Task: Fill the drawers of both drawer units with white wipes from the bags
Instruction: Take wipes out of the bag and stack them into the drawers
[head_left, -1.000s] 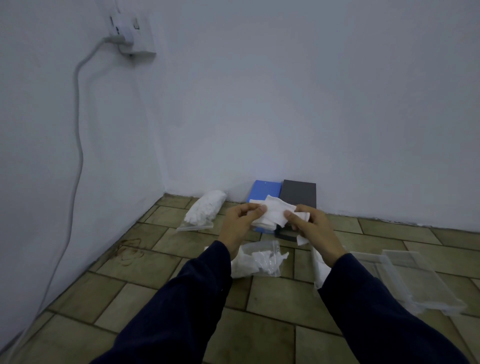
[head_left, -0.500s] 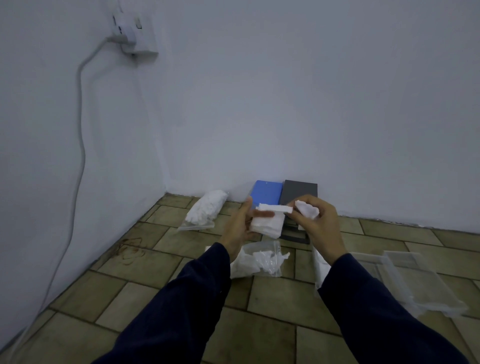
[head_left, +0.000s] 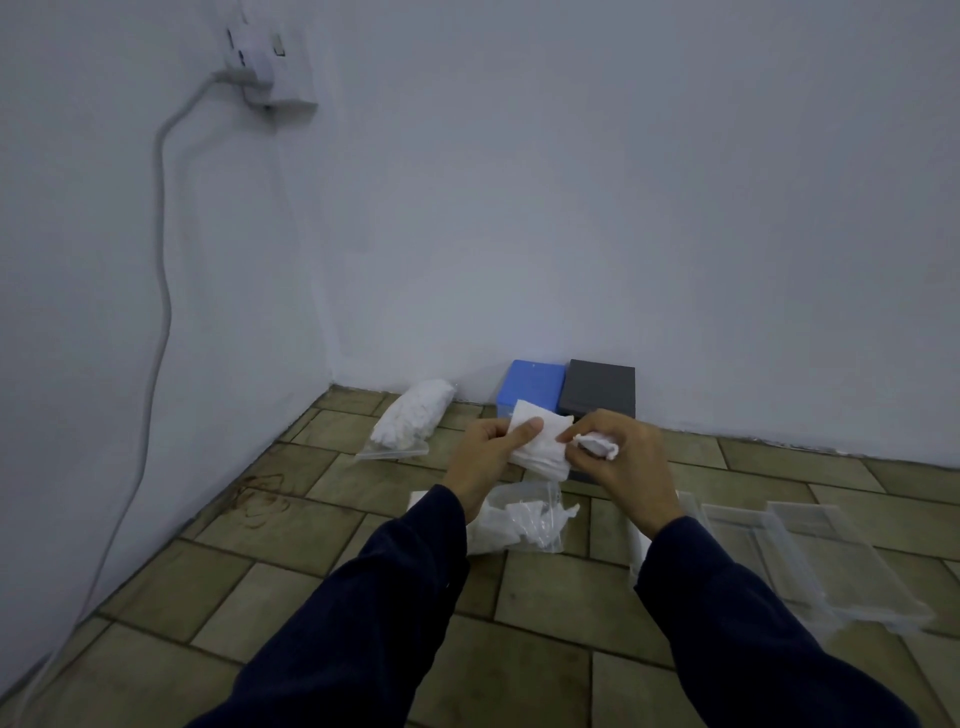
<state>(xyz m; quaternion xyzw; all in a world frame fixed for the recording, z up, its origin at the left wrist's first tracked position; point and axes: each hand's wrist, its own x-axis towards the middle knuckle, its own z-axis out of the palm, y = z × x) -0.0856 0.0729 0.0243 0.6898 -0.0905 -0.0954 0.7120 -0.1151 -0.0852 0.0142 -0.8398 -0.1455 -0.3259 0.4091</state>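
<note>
- Cable: hangs from the wall socket at upper left and runs down the left wall; its lower end is cut off at the bottom left corner.
- Full bag: clear bag packed with white wipes, lying on the tiled floor near the room corner, well apart from the hands.
- Left hand: thumb pinches a flat folded wipe against the curled fingers; the fingers behind the wipe are hidden.
- Opened bag: lies on the floor below the hands, partly covered by the left sleeve; crumpled wipes show inside.
- Blue drawer unit and grey drawer unit: side by side against the back wall; the hands and wipe hide their fronts.
- Right hand: fingers curled round a small crumpled wipe, touching the folded wipe's right edge.
- Clear drawers: lie on the floor at right, overlapping; their outlines are hard to separate, and their near left part is hidden by the right sleeve.
</note>
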